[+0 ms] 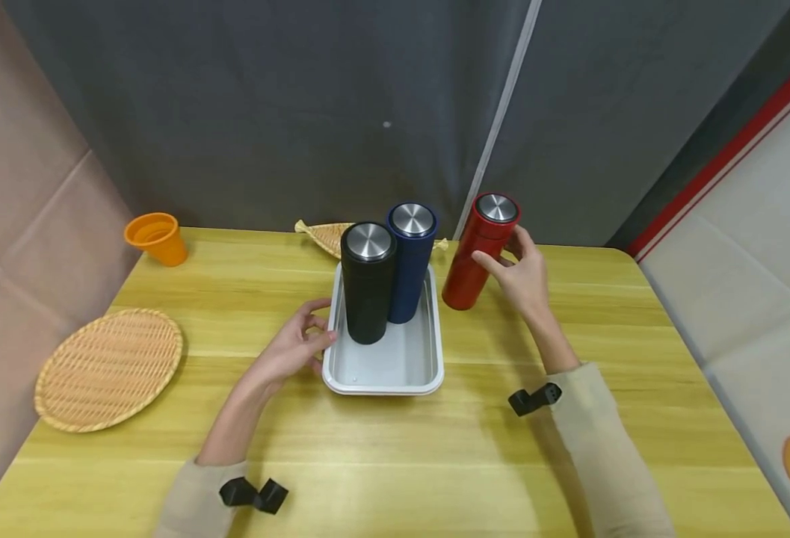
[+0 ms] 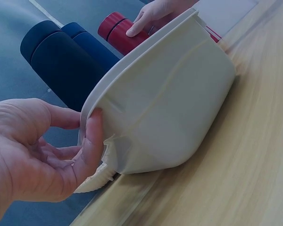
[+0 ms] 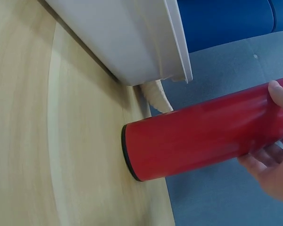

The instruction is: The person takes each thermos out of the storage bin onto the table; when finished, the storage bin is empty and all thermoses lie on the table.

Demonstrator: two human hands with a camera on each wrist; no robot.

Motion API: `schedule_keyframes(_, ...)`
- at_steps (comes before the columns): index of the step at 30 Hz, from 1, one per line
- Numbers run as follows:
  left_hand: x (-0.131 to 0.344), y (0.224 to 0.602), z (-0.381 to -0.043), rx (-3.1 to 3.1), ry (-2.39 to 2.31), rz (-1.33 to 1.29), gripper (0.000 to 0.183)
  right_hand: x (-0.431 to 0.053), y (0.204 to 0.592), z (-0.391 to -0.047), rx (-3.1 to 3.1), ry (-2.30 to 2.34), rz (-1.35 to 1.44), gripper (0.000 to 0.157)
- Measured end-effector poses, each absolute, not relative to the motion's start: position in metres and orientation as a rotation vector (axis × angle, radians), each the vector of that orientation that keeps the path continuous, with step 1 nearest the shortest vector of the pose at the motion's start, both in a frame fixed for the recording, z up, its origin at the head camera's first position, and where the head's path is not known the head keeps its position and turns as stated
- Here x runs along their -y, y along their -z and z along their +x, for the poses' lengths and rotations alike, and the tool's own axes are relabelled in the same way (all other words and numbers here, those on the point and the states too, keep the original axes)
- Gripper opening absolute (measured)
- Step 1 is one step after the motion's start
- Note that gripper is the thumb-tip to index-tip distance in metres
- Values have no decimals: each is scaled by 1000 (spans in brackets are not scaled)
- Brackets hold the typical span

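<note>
A white plastic tray (image 1: 395, 373) stands on the table with a black thermos flask (image 1: 368, 291) and a dark blue thermos flask (image 1: 409, 261) upright in it, both with silver-topped lids. At the tray's left side, my left hand (image 1: 294, 344) pinches its rim between thumb and fingers, as the left wrist view shows. To the right of the tray, my right hand (image 1: 522, 276) grips a red thermos flask (image 1: 470, 265) near its upper part. The red flask leans slightly in the head view; whether its base touches the table I cannot tell.
A woven basket (image 1: 327, 235) lies behind the tray, partly hidden by the flasks. On the left are an orange cup (image 1: 157, 237) near the back edge and a round woven plate (image 1: 108, 370). A grey curtain (image 1: 267, 112) hangs behind the wooden table (image 1: 395, 463).
</note>
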State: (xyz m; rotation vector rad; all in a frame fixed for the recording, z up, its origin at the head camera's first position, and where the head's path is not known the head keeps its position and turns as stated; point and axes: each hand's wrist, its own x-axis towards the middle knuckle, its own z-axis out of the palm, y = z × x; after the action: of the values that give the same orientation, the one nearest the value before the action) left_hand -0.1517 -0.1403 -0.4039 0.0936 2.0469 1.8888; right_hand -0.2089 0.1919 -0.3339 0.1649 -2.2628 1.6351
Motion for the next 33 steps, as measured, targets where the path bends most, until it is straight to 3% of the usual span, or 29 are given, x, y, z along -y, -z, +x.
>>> schedule_keyframes(21,139,399,-147,-2079,-1870,92,62,-203,363,-208,2070,-1859,205,65)
schedule_keyframes(33,140,399,-148,-2094,-1848,84,62,-206,375,-197,1880,-1831,261,56)
